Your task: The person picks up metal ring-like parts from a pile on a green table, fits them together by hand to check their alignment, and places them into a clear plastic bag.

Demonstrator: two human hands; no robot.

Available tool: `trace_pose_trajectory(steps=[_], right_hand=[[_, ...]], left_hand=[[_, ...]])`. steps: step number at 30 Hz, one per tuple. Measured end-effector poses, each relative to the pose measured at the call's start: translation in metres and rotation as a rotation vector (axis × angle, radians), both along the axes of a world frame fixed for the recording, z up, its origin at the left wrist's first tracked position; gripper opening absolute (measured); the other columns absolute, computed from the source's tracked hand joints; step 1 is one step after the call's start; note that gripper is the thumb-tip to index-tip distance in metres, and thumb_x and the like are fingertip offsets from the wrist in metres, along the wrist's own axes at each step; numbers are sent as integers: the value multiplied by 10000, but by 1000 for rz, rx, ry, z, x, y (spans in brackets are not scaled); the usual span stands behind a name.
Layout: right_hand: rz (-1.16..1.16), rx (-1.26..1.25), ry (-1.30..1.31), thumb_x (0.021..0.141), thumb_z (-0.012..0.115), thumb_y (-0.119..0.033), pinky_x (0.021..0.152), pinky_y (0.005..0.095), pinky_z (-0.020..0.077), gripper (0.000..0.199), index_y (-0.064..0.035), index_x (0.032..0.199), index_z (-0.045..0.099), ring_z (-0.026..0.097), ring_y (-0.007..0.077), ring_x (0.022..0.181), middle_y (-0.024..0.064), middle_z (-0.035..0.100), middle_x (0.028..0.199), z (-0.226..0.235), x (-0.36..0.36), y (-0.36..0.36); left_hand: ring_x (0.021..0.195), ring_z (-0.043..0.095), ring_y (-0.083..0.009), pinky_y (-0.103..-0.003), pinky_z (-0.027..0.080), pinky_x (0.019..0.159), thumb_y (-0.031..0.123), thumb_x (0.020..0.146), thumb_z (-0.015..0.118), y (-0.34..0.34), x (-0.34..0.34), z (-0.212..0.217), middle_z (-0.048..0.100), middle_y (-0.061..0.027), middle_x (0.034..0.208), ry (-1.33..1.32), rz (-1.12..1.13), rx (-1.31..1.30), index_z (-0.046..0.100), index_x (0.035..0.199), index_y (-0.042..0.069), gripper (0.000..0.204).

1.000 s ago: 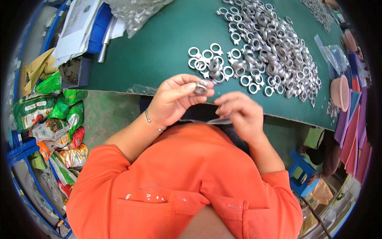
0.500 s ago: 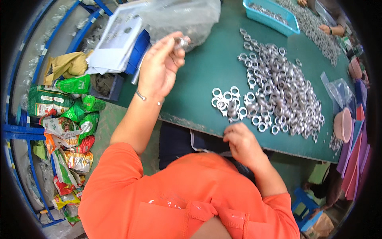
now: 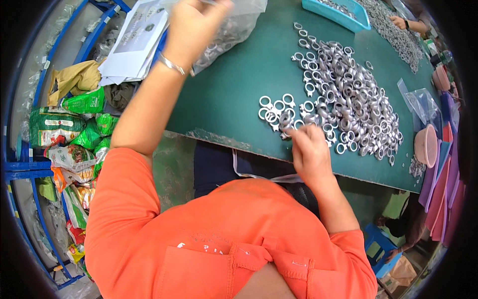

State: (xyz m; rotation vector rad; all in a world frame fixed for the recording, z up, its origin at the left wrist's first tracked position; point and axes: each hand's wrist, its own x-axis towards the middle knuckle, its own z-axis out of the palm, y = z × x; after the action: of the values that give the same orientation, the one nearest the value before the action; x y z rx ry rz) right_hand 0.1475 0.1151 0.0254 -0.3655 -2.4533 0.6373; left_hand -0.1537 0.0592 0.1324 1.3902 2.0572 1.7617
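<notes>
Toward eleven o'clock, the person's left hand [image 3: 191,30] overlaps a clear bag [image 3: 236,37] holding metal rings; its fingers are blurred and partly cut off, so its grip cannot be told. At three o'clock, the right hand [image 3: 311,149] has bent fingers at the near edge of the grey metal rings [image 3: 353,97]; whether it pinches one is unclear. The rings lie heaped toward two o'clock on the green surface [image 3: 219,99]. Farther out stand a blue tray [image 3: 361,26] at one o'clock and a pink bowl [image 3: 421,147] at three.
</notes>
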Motion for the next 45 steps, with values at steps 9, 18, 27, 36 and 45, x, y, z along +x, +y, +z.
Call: trace_pose_trajectory(steps=[9,18,27,36,45], right_hand=[[-36,-2,-6,694,795,-105,689,407,462,260,-21,819,583,544,307,803,108,549,874,-12,-22,13],[-12,-785,291,769,761,14,723,273,525,256,-6,986,625,618,155,919,92,648,1040,-22,5,3],[209,-1742,402,929,620,-49,662,275,568,182,26,1094,625,649,173,769,102,647,908,-18,16,3],[218,-757,76,762,569,173,682,285,529,230,-9,887,635,633,199,842,114,637,990,-2,30,-23],[13,-161,12,744,645,62,737,398,480,230,-15,959,618,564,330,857,143,565,939,-11,14,-8]], left_hand=[[815,591,-302,-375,494,701,136,727,793,-39,107,-114,562,-115,869,434,-346,-427,619,822,51,215],[987,628,-188,-297,530,852,-1,869,671,-59,133,-137,633,-107,1097,-879,-582,-10,562,1144,16,296],[929,661,-204,-321,555,835,82,954,582,-72,147,-131,621,-220,1207,-1474,-734,42,576,1231,50,279],[726,589,-84,-223,497,608,-48,797,647,-89,139,-97,573,-63,1013,-490,-839,-451,624,988,-2,198],[877,572,-312,-349,487,753,-68,781,658,-65,141,-118,540,-125,945,229,-312,-297,616,948,16,191]])
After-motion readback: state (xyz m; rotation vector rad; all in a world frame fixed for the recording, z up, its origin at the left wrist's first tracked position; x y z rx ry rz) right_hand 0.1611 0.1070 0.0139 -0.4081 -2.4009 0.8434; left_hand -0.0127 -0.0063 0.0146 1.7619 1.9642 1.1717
